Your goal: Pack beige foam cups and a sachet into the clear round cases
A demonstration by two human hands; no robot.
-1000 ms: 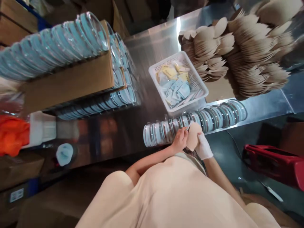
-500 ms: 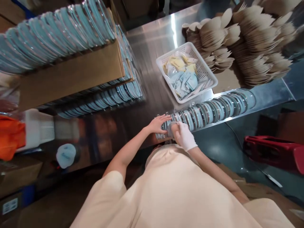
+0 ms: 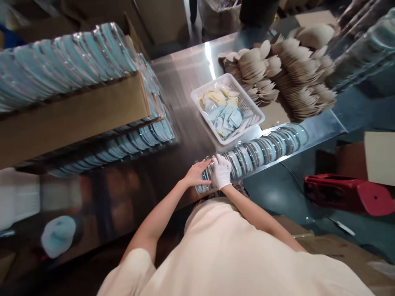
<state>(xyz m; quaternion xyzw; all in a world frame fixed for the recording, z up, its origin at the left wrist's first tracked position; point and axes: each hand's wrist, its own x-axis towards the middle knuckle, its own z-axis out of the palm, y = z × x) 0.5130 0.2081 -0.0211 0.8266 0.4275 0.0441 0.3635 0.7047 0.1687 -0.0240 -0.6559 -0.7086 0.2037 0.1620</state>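
Observation:
A row of round, clear-rimmed plastic lids [image 3: 247, 158] with pale blue-white faces stands on edge along the front of the metal table. At the row's left end, my bare left hand [image 3: 197, 173] lies over the lids with its fingers stretched out and thumb apart. Close beside it, my right hand [image 3: 221, 172], in a white glove, rests on the same row. Its fingers are curled down at the far side, and whatever they hold is hidden. Just beyond the row sits a white perforated basket [image 3: 197, 100] with yellow, pale blue and white sachets [image 3: 228, 117].
Stacks of brown paper-like scoops [image 3: 251, 65] stand behind the basket. At left, a cardboard box [image 3: 92, 109] carries more lids in rows. A translucent round tub [image 3: 58, 236] is at lower left. Below the table's right edge lies a red plastic object [image 3: 336, 191].
My right hand has moved left against my left hand, its fingers now curled over the row. The grey flat piece seen by it earlier no longer shows. The camera view has shifted.

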